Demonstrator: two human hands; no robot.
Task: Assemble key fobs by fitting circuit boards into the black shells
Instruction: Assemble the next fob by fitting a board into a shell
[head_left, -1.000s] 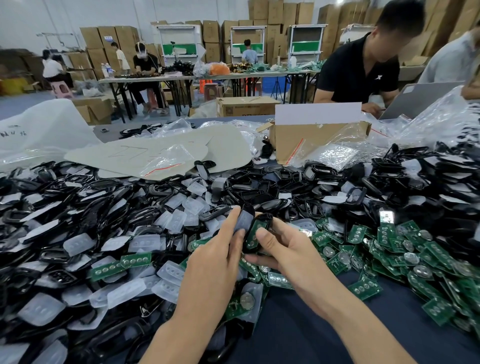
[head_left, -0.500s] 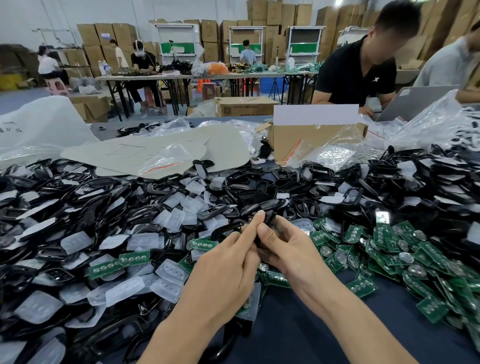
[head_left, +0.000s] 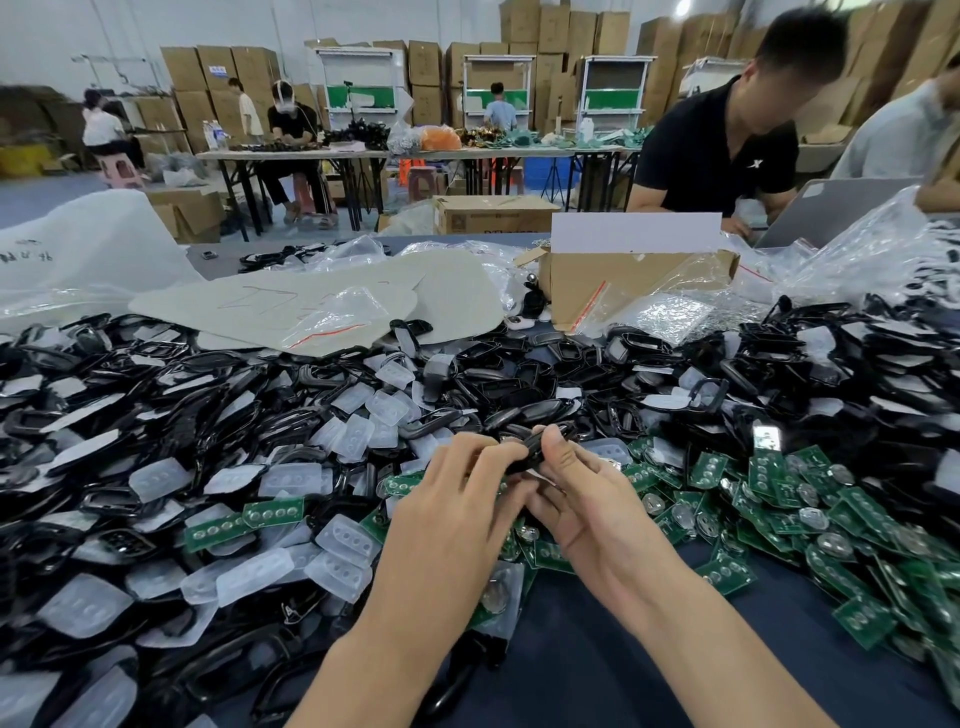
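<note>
A black key fob shell (head_left: 535, 451) sits between both hands above the table's middle. My left hand (head_left: 457, 499) curls its fingers over the shell's left side, and my right hand (head_left: 587, 488) pinches its right side with thumb on top. Whether a board lies inside is hidden by my fingers. Black shells (head_left: 519, 384) are heaped across the table. Green circuit boards (head_left: 779, 499) with round silver cells lie in a pile to the right. Clear rubber button pads (head_left: 291, 478) are scattered on the left.
A cardboard box (head_left: 623, 280) with a white flap stands beyond the heap, with plastic bags (head_left: 857, 260) beside it. A person in a black shirt (head_left: 722, 156) sits across the table. Bare dark tablecloth (head_left: 597, 665) shows between my forearms.
The green board and clear pad seen a second ago are now covered. Both hands have closed in around the black shell and lifted it slightly away from me.
</note>
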